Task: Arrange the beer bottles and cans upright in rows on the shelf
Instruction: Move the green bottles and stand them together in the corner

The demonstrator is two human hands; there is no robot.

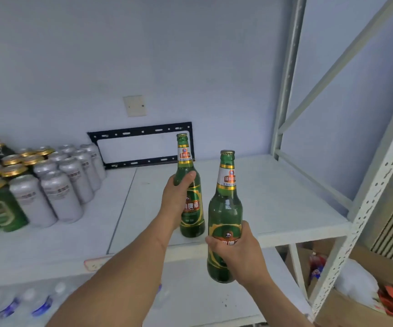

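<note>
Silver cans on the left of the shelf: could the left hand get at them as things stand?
Probably not yet. The way to the silver cans over the shelf looks open, but the left hand has its fingers wrapped round a green bottle.

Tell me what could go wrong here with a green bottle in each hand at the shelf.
1. The left hand grips the far bottle, which looks set down close to the shelf's front edge; released carelessly, it could tip off.
2. The right hand holds the near bottle in front of and partly below the shelf edge; lifting it in, it could knock that edge or the far bottle, glass on glass.
3. Both hands are occupied, so neither is free to catch a slip.
</note>
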